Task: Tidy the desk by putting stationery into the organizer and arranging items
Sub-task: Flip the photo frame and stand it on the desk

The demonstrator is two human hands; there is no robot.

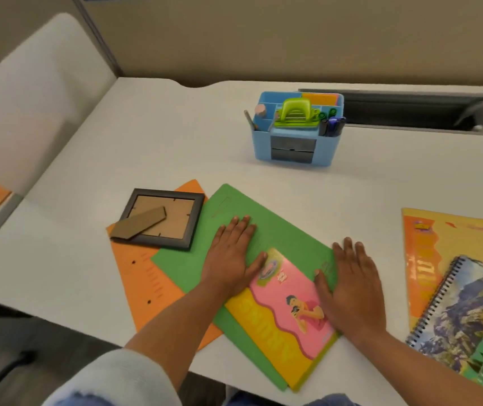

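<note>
A: Green folder (266, 227), lower centre of frame, lies askew on the desk (117, 142) with a pink-and-yellow booklet (287, 312) on its near half.
B: Hands?
A: Left hand (231, 256) is flat on the folder, fingers straight, thumb at the booklet's edge. Right hand (351, 288) is flat at the booklet's right edge. Neither pinches anything.
B: Handling?
A: Judged thin card: light, floppy, slides easily. Lift by both long edges, level, or the booklet slips.
B: Around it?
A: Orange folder (143, 285) beneath at left, bearing a face-down picture frame (161, 218). Blue organizer (263, 148) upper centre. Spiral notebook (468, 312) at right.
</note>
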